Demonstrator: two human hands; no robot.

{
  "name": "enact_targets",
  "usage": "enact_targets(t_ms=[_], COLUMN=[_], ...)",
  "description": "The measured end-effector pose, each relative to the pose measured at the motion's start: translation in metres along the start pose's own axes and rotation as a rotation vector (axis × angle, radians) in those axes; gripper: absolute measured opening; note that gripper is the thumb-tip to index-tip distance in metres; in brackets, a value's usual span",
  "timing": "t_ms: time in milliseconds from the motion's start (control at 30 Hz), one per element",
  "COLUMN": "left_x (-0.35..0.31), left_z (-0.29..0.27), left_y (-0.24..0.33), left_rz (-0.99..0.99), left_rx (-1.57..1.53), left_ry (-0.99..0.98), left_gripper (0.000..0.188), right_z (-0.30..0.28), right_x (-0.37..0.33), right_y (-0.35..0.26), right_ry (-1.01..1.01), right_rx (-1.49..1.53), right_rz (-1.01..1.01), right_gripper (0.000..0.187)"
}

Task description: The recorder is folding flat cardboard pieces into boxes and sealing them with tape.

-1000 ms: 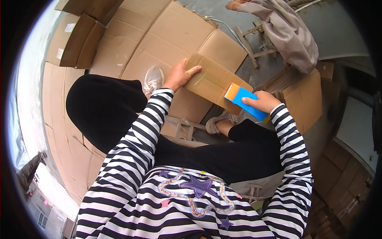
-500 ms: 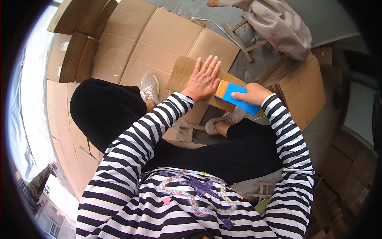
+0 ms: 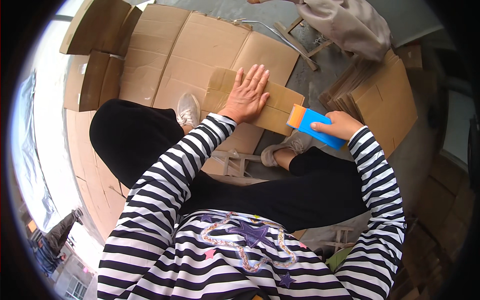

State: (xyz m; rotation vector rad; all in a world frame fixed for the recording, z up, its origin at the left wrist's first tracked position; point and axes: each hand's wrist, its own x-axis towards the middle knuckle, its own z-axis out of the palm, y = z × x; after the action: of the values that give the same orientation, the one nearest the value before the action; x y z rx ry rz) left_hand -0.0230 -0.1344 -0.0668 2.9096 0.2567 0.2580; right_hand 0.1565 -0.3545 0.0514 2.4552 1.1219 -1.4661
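- Here, the long cardboard piece [image 3: 281, 107] lies slantwise in front of the person, above and between the two shoes [image 3: 189, 111], with its upper left end over the larger cardboard sheets [image 3: 205, 42].
- It is plain tan-brown and narrow, with straight edges and fairly crisp corners; a seam line runs lengthwise along its face, and the upper left end looks slightly darker.
- The left hand [image 3: 246, 99] is spread flat on it, palm down, fingers extended side by side and thumb out toward the right; it grips nothing.
- The right hand [image 3: 341, 126] is closed around a tape dispenser [image 3: 308, 120], thumb along the top.
- That dispenser has a bright blue, boxy body and an orange head, with a pale strip at the front.
- Its head is at the piece's right end; whether the two touch cannot be told.
- Just beyond stands a stack of folded cardboard [image 3: 385, 100], tan and creased.
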Motion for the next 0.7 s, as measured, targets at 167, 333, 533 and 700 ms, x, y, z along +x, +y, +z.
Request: enact_targets(t_ms=[167,333,533,700], left_x=[0.002,0.012,0.017,0.019], left_z=[-0.005,-0.002,0.012,0.011], left_y=[0.003,0.028,0.055,0.053], left_rz=[0.01,0.032,0.021,0.023], left_rx=[-0.097,-0.049,-0.066,-0.015], left_ry=[-0.006,-0.062,-0.046,-0.089], left_gripper=[0.069,0.066,0.058,0.06], right_z=[-0.001,0.0,0.007,0.019], right_x=[0.007,0.007,0.004,0.009], right_y=[0.006,0.004,0.021,0.05], right_ry=[-0.081,-0.052,-0.042,-0.022], right_rx=[0.022,0.04,0.156,0.244], right_rz=[0.013,-0.006,-0.084,-0.139], right_gripper=[0.08,0.081,0.081,0.078])
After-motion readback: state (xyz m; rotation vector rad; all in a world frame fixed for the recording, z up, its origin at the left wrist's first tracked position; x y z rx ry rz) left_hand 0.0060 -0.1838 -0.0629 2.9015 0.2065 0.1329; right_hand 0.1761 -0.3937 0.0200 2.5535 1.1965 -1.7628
